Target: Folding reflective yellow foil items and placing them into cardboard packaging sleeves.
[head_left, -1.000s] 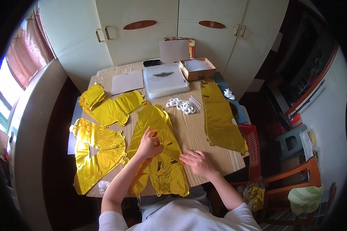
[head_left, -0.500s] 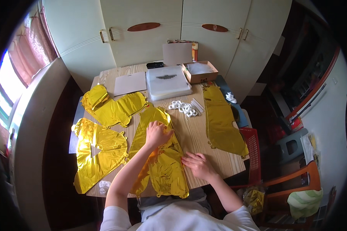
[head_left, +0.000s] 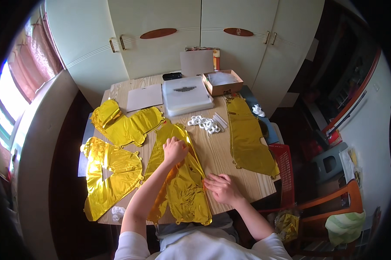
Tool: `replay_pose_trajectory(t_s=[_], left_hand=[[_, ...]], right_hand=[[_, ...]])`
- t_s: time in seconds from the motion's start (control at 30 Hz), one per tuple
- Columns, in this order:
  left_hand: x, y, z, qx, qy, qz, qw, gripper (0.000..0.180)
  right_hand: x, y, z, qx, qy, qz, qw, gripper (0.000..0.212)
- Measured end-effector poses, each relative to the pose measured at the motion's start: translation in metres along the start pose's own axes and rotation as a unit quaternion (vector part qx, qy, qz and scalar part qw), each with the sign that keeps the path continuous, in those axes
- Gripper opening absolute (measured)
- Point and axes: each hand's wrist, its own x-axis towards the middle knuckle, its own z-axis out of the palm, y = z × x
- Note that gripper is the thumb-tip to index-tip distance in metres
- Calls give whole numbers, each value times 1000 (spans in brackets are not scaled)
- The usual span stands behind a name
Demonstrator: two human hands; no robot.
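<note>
A flat, uninflated gold foil balloon lies folded on the table in front of me, its near end at the table's front edge. My left hand rests on its upper middle, with fingers curled down onto the foil. At the balloon's right edge, my right hand pinches the foil between thumb and fingertips, low against the tabletop. The fingertips of the left hand are partly hidden under it.
More flat gold balloons lie at left, far left and right. Beyond are white ribbon rolls, a stack of clear bags, a cardboard box and grey card. A red plastic chair stands right.
The view has shifted slightly. Both hands stay at nearly the same places on the balloon, with the left hand's fingers a little more drawn in.
</note>
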Motion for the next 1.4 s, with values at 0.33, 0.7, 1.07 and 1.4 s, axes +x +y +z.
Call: replay_pose_trajectory(t_s=[0.33,0.7,1.07,1.4], left_hand=[[-41,25,-15,70,4,327,943,52],[-103,37,-19,69,-70,415,904,58],[-74,37,-9,115,-38,348,930,62],[-11,28,-8,193,-6,269,943,61]], right_hand=[[-1,1,1,3,-2,11,1000,27],[0,1,-3,6,-8,4,1000,25],[0,2,3,17,1,8,1000,28],[-1,2,2,22,-2,15,1000,29]])
